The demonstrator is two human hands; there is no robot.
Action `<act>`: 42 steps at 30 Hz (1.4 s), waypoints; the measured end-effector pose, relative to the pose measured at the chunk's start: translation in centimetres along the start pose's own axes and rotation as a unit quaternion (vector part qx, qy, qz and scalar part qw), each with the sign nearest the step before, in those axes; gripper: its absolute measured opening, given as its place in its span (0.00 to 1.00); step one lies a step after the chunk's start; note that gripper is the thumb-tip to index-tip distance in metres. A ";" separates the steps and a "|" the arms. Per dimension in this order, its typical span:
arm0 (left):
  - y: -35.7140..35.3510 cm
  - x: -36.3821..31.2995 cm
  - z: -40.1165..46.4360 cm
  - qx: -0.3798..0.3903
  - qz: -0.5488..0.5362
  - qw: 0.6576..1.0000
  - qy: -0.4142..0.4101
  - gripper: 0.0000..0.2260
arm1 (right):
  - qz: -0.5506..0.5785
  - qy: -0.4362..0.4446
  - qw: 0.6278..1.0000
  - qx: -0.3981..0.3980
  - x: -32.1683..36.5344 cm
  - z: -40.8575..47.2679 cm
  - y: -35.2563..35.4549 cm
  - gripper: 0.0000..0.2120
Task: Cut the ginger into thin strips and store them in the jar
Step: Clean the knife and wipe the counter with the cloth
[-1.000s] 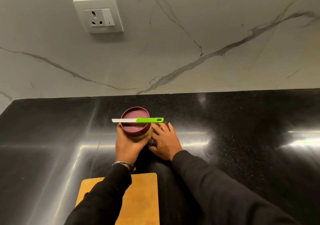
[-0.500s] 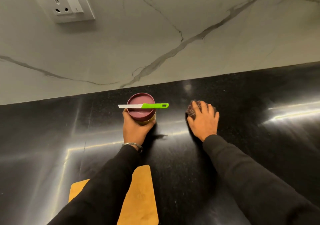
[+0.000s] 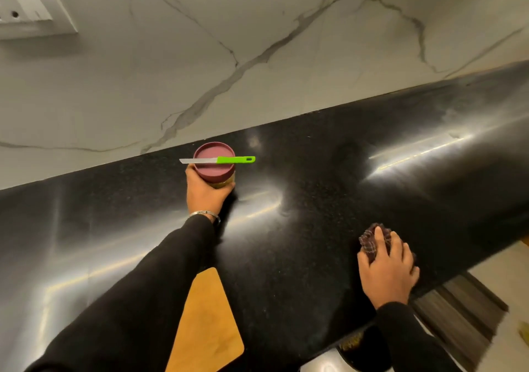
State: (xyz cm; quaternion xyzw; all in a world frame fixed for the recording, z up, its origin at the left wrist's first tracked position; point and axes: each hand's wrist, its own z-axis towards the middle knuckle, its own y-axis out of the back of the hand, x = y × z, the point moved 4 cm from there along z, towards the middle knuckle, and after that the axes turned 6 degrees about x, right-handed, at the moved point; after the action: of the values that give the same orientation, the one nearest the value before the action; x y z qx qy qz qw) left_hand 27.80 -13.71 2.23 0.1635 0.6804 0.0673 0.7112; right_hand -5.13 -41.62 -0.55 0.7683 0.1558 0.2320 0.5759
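**Black counter, jar held at the back wall**

Black sleeves reach in from the near edge over a glossy black counter [image 3: 315, 228] streaked with light. Nearest, partly under the left sleeve, lies a wooden board [image 3: 206, 323], bare where it shows. To its right, close to the counter's front edge, the right hand [image 3: 388, 268] lies palm down on a dark checked cloth [image 3: 369, 241], the fingers spread and bent over it, pressing it to the surface; the cloth bunches out past the fingertips.

Farther back, near the wall, the left hand [image 3: 204, 190] grips the jar [image 3: 221, 181] from the near side, thumb and fingers curled round its body. A metal bangle [image 3: 204, 214] sits on that wrist. The jar stands upright on the counter, well apart from the cloth. Its round maroon lid [image 3: 214, 161] is on, so little of the body shows below it: a yellowish band between the lid and the hand. What is inside cannot be made out beyond that colour.

Across the lid lies a knife [image 3: 217, 160], roughly level, its pale blade pointing left past the lid's rim and its green handle sticking out to the right. No hand touches it.

Behind the counter rises a white marble wall [image 3: 257, 42] with grey veins. A white socket plate [image 3: 28, 11] sits at its upper left, cut off by the frame.
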 end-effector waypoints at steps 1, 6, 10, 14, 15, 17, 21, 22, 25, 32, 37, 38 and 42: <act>-0.2 0.1 0.2 -0.002 -0.003 1.000 -0.002 0.43 | 0.003 -0.013 1.000 0.001 -0.7 -0.6 0.0 0.34; -0.9 0.4 1.5 0.010 0.000 1.000 -0.006 0.45 | 0.033 -0.066 0.997 -0.001 -3.0 -3.1 0.0 0.34; -1.4 0.2 1.9 0.016 -0.005 1.000 -0.006 0.45 | 0.077 -0.114 0.990 -0.004 -4.6 -4.8 0.1 0.33; -2.1 0.3 2.3 0.020 -0.005 1.000 -0.009 0.46 | 0.161 -0.152 0.975 -0.025 -5.9 -6.0 -0.2 0.31; -2.2 0.3 2.5 0.021 -0.005 1.000 -0.009 0.46 | 0.180 -0.154 0.971 -0.029 -6.1 -6.1 -0.2 0.30; -2.5 0.5 2.6 0.023 -0.005 1.000 -0.003 0.47 | 0.193 -0.155 0.968 -0.029 -6.5 -6.3 -0.4 0.30; -2.7 0.9 2.7 0.024 0.001 1.000 0.002 0.48 | 0.203 -0.136 0.969 -0.030 -6.4 -6.5 -0.2 0.30; -2.7 0.9 2.7 0.024 0.003 1.000 0.004 0.49 | 0.207 -0.130 0.969 -0.031 -6.3 -6.6 -0.1 0.31; -2.7 1.0 2.6 0.022 0.017 1.000 0.007 0.50 | 0.208 -0.116 0.971 -0.033 -6.2 -6.8 -0.1 0.31; -3.4 1.3 0.7 -0.001 0.068 0.997 0.027 0.51 | 0.198 -0.126 0.971 -0.043 -6.1 -7.0 -0.1 0.31; -4.4 0.8 -2.2 -0.033 0.060 0.995 0.078 0.52 | 0.208 -0.121 0.970 -0.034 -6.6 -7.4 -0.2 0.32; -4.7 0.6 -2.9 -0.035 0.056 0.995 0.080 0.52 | 0.219 -0.122 0.968 -0.036 -6.7 -7.6 -0.3 0.32; -6.0 -0.2 -5.8 -0.022 0.053 0.995 0.082 0.51 | 0.320 -0.155 0.934 -0.023 -7.8 -9.0 -1.5 0.29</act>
State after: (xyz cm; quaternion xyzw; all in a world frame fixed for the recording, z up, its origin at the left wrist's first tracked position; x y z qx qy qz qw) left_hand 21.33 -18.56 0.42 0.1775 0.7247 0.1335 0.6523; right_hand -16.52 -37.82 -1.30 0.7902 -0.1950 0.2857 0.5059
